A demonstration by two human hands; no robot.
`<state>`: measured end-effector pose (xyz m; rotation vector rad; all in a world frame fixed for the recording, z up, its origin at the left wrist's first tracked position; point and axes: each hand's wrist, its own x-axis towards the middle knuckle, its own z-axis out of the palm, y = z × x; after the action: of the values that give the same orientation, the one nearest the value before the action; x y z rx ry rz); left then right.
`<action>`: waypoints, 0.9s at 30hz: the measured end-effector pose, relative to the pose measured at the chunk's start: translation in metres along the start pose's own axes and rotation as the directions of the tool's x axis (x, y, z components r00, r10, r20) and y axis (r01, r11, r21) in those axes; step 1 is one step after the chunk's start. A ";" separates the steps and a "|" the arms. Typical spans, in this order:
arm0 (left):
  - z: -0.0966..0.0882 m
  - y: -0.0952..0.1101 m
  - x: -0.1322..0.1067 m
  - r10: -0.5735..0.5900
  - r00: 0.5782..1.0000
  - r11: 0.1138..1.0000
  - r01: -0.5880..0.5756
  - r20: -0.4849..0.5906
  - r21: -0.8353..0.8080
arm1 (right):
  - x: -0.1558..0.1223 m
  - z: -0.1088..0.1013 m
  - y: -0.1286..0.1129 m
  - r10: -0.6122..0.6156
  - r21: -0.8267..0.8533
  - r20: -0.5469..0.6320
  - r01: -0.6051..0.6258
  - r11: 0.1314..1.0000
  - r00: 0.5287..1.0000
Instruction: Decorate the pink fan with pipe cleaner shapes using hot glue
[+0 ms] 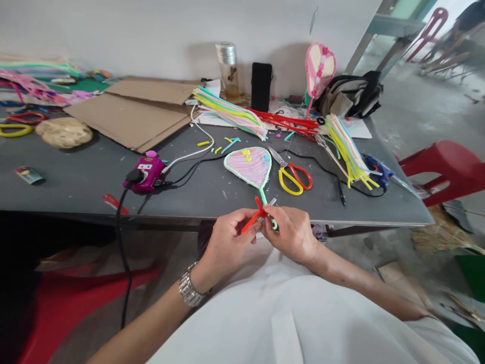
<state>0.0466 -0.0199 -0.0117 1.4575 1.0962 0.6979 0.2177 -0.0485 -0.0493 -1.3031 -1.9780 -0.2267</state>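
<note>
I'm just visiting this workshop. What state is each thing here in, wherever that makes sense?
left hand: gripping a red pipe cleaner
right hand: pinching a green stem
scissors: blades shut
glass bottle: upright, silver lid on
pink electrical unit: black plug inserted
metal wristwatch: fastened

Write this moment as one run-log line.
Left hand: red pipe cleaner | Right hand: green pipe-cleaner stem | Nearby: red-and-yellow scissors

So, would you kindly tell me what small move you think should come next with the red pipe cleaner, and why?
I would probably wind the red pipe cleaner once more around the green stem, since its ends stick out to either side, and the left hand and right hand are already pinching right there.
</note>
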 end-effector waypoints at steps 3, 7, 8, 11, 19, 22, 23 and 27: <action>-0.003 0.000 0.002 0.002 1.000 1.000 -0.001 0.023 -0.013 | 0.002 -0.006 0.002 0.094 0.119 0.061 -0.101 0.988 0.994; -0.010 0.003 0.004 -0.016 0.995 0.995 0.025 0.096 -0.097 | 0.010 -0.025 0.010 0.303 0.461 0.276 -0.403 0.791 0.912; -0.012 0.004 0.004 -0.009 0.995 0.996 0.018 0.101 -0.087 | 0.013 -0.029 0.012 0.321 0.517 0.320 -0.448 0.730 0.892; -0.015 0.009 0.005 0.059 0.993 0.998 -0.060 0.098 0.009 | 0.019 -0.038 0.016 0.275 0.590 0.398 -0.474 0.654 0.875; -0.013 0.000 0.003 0.169 0.985 0.958 -0.171 0.027 0.231 | 0.025 -0.038 0.007 0.287 0.581 0.498 -0.560 0.590 0.818; -0.015 -0.004 0.004 0.247 0.969 0.929 -0.237 0.001 0.283 | 0.026 -0.038 0.006 0.330 0.536 0.549 -0.626 0.566 0.768; -0.016 -0.004 0.004 0.272 0.962 0.924 -0.263 0.009 0.279 | 0.026 -0.038 0.006 0.337 0.528 0.556 -0.636 0.563 0.760; -0.017 -0.004 0.003 0.310 0.951 0.920 -0.304 0.016 0.248 | 0.024 -0.037 0.004 0.346 0.538 0.547 -0.637 0.552 0.762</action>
<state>0.0312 -0.0101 -0.0127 1.8675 1.0084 0.8199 0.2342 -0.0486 -0.0079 -1.3593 -1.5850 1.0670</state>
